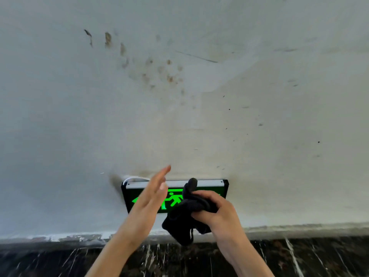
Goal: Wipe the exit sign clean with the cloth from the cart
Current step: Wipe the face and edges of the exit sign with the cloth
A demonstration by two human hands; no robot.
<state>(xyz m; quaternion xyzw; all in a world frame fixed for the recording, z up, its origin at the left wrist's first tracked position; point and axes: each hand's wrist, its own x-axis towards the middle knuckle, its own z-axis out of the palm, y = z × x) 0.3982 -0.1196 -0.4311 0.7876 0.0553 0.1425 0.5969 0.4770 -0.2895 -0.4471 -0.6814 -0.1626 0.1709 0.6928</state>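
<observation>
A black exit sign with a lit green arrow and running figure is fixed low on the wall, just above the skirting. My right hand grips a bunched black cloth in front of the sign's right half; one end of the cloth sticks up over the sign's top edge and the rest hangs below. My left hand is held flat with fingers straight, in front of the sign's left half, and holds nothing. Both hands hide much of the sign's face.
The pale wall above the sign carries brown stains and scuff marks. A white cable loops out at the sign's top left corner. Below runs a grey skirting strip, then dark marbled floor.
</observation>
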